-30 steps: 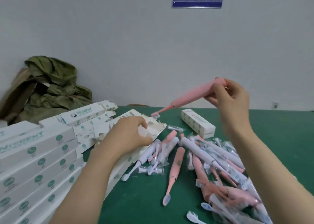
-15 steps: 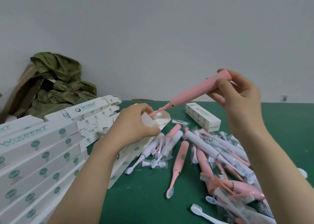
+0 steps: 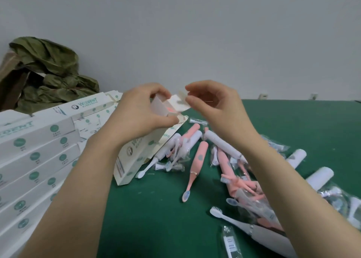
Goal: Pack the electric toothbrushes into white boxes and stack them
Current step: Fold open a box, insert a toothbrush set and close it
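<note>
The white box (image 3: 136, 154) is propped at a slant: its lower end rests on the green bench (image 3: 156, 224) and its open upper end is raised between the two hands. A patch of pink shows inside the open mouth, though too little to tell what it is. The left hand (image 3: 140, 115) grips that upper end, its fingers curled round the side panels. The right hand (image 3: 214, 105) is just beside it, its thumb and forefinger pinching the edge of the end flap (image 3: 178, 102), the other fingers loosely curled.

Below and right of the box, loose toothbrushes lie heaped on the bench. A pink toothbrush (image 3: 197, 164) points its bristles toward the camera, a white toothbrush (image 3: 222, 144) lies beside it, and several are in clear wrappers. A stack of closed boxes (image 3: 39, 156) with green print fills the left side. Behind it, crumpled olive cloth (image 3: 48, 72) sits against the pale wall.
</note>
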`<action>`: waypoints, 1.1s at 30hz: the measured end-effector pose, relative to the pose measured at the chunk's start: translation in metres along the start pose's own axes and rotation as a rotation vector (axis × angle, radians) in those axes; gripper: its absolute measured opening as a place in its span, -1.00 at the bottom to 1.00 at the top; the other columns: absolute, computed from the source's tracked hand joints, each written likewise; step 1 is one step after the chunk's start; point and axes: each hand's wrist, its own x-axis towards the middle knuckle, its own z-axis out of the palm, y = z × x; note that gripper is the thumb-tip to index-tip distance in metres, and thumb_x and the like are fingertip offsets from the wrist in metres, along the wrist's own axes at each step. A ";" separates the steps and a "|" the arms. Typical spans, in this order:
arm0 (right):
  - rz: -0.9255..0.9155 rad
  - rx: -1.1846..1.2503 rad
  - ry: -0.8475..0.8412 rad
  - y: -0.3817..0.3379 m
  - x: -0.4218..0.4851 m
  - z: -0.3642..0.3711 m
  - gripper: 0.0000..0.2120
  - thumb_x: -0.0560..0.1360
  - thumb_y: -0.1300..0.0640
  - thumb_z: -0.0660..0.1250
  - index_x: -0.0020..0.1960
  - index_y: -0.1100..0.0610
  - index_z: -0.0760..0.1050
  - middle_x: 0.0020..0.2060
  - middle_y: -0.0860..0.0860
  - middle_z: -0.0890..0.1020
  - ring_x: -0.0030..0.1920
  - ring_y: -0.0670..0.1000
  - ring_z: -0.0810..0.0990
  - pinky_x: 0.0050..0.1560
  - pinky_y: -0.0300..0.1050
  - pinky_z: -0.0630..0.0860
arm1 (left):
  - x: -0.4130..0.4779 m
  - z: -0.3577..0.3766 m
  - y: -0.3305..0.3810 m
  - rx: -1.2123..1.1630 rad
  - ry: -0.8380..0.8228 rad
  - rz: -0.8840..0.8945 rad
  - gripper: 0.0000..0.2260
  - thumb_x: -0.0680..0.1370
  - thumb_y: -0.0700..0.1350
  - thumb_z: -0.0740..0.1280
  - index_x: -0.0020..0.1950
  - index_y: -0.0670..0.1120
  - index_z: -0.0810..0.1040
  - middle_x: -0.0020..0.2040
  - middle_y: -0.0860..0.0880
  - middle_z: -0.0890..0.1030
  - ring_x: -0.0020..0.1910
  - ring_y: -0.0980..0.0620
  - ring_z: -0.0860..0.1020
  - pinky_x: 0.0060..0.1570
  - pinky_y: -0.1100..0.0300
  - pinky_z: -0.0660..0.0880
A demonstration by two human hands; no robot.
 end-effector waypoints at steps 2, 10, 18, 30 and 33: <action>0.076 0.040 0.073 0.009 0.004 -0.009 -0.87 0.51 0.21 0.35 0.03 0.08 0.59 -0.12 -0.10 0.66 -0.11 -0.18 0.62 0.02 -0.26 0.55 | 0.001 0.003 -0.003 0.011 -0.014 -0.022 -0.62 0.27 0.03 0.53 0.05 0.09 0.58 -0.08 0.21 0.56 -0.11 0.20 0.52 -0.19 0.48 0.36; 0.132 -0.622 -0.645 0.074 -0.002 0.046 -0.73 0.56 0.26 0.17 0.21 0.13 0.51 0.17 0.01 0.58 0.12 0.03 0.54 0.01 -0.23 0.42 | 0.003 0.002 -0.013 0.017 -0.013 -0.063 -0.61 0.29 0.03 0.53 0.08 0.07 0.57 0.00 0.10 0.58 -0.08 0.14 0.52 -0.24 0.53 0.33; 0.228 -0.698 -0.593 0.093 0.037 0.009 -0.65 0.46 0.44 0.19 0.14 0.18 0.56 0.09 0.05 0.62 0.03 -0.04 0.55 0.10 -0.23 0.46 | 0.001 -0.007 -0.014 0.007 -0.023 -0.070 -0.62 0.31 0.03 0.53 0.09 0.09 0.56 -0.02 0.11 0.56 -0.09 0.16 0.51 -0.15 0.40 0.38; 0.688 -1.094 -0.659 0.111 0.005 -0.038 -0.60 0.51 -0.20 0.24 -0.05 0.16 0.47 -0.25 0.00 0.51 -0.26 -0.02 0.50 -0.21 -0.16 0.46 | -0.001 -0.003 -0.012 -0.002 -0.044 -0.076 -0.62 0.31 0.03 0.53 0.09 0.09 0.57 0.00 0.01 0.58 -0.08 0.07 0.53 -0.11 0.33 0.42; 0.619 -1.121 -0.506 0.108 -0.009 -0.017 -0.65 0.51 -0.12 0.23 0.03 0.18 0.39 -0.20 0.03 0.49 -0.13 0.03 0.52 -0.08 -0.11 0.45 | -0.002 0.000 -0.011 0.004 -0.057 -0.068 -0.62 0.31 0.05 0.52 0.09 0.10 0.57 0.01 0.02 0.57 -0.07 0.07 0.52 -0.16 0.34 0.40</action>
